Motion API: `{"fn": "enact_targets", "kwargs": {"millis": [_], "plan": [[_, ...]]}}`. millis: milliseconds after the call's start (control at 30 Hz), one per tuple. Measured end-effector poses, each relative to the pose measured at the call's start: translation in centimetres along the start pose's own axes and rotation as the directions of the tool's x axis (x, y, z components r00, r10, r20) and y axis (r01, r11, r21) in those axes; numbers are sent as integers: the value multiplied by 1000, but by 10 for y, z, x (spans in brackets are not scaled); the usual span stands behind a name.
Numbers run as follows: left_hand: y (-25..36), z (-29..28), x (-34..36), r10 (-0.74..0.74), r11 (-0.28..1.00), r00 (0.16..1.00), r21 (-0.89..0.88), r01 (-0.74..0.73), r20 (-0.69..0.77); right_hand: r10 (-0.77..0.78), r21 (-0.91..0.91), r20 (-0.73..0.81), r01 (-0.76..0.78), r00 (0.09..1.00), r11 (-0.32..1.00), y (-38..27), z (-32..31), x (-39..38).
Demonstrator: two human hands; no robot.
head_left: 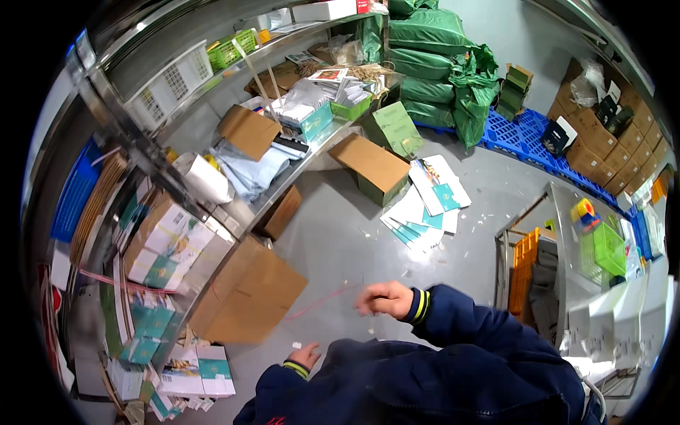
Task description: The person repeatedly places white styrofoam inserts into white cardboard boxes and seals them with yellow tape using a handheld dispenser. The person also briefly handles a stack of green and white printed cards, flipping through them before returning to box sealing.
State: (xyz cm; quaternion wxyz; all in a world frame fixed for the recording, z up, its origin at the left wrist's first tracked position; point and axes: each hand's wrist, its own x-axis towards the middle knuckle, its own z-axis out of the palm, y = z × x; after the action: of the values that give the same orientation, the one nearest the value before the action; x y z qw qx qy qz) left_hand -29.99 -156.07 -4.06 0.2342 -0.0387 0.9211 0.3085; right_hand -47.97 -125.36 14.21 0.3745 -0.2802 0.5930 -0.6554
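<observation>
My right hand (384, 298) reaches out over the grey floor from a dark blue sleeve with yellow-striped cuff. Its fingers are bent and smeared by motion. A thin pink strap (320, 303), also blurred, runs from near those fingertips toward a big brown cardboard box (251, 294); whether the hand grips it I cannot tell. Lower down, my left hand (304, 355) hangs beside my body with its fingers apart, no held object showing. A small white scrap (296, 345) appears right by its fingertips.
Metal shelving (234, 244) loaded with papers and cartons lines the left. Ahead on the floor stand an open carton (372, 170) and spread printed sheets (425, 205). Green sacks (428, 64) and a blue pallet (520, 138) are at the back. A bench (563, 212) is at right.
</observation>
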Motion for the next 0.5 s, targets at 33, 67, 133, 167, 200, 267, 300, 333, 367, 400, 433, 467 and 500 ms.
{"fn": "enact_targets", "kwargs": {"millis": [33,67,133,167,200,267,300,333,367,400,433,467,500], "plan": [[-24,-9,8,-102,995,995,-6,102,23,-60,183,139,34,988,983,-42,-2,31],[-35,-24,25,-107,994,994,-24,107,7,-300,242,308,230,903,942,-82,-10,64],[-65,-48,75,-177,984,984,-20,177,2,-575,380,519,432,632,818,-154,-25,119],[-73,-62,110,-133,991,991,-37,132,-24,-641,486,553,419,532,767,-172,-32,139],[-82,-81,147,-100,994,993,-51,97,-64,-735,570,565,468,373,676,-174,-40,170],[-77,-128,232,19,999,987,32,-14,-159,-874,760,447,435,192,484,-178,-45,221],[-74,-151,272,91,989,972,131,-63,-217,-861,781,469,363,196,508,-184,-59,242],[-52,-174,316,147,982,967,150,-117,-208,-824,784,512,261,243,564,-190,-82,259],[-15,-206,354,193,976,967,133,-172,-168,-812,798,516,193,271,571,-192,-101,277],[18,-234,387,245,966,960,118,-230,-139,-816,811,501,172,288,559,-197,-118,292],[38,-262,402,250,966,960,105,-237,-125,-833,835,480,149,274,530,-197,-132,315],[69,-279,439,345,937,933,100,-335,-105,-837,832,462,184,293,523,-205,-150,326],[97,-302,468,419,906,903,104,-410,-95,-857,832,436,241,275,500,-211,-169,341]]}}
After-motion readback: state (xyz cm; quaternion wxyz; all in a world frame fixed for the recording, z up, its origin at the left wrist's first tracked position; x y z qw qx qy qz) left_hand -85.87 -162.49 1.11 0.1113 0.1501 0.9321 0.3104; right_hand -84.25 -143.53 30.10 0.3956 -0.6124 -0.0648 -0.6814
